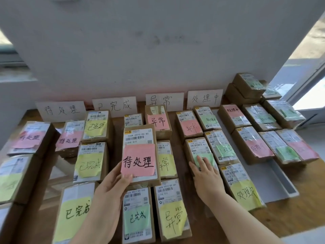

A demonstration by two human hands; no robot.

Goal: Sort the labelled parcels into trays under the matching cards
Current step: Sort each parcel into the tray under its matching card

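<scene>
My left hand [112,182] grips a brown parcel [139,138] by its lower left corner and holds it lifted above the table's middle; its pink note reads 待处理. My right hand [204,175] lies flat, fingers straight, on a parcel with a green note [198,148] in the right-centre column. Against the wall lean four white cards: 待处理 [60,110], 已完成 [115,105], 异常 [164,101] and 处理中 [204,98]. Below the cards lie rows of parcels with pink, yellow and green notes.
Two pink 待处理 parcels [29,138] lie at the left under their card. At the back right stands a stack of several more parcels [248,85]. A pale tray rim [281,180] shows at the right. A window [309,95] borders the table's right side.
</scene>
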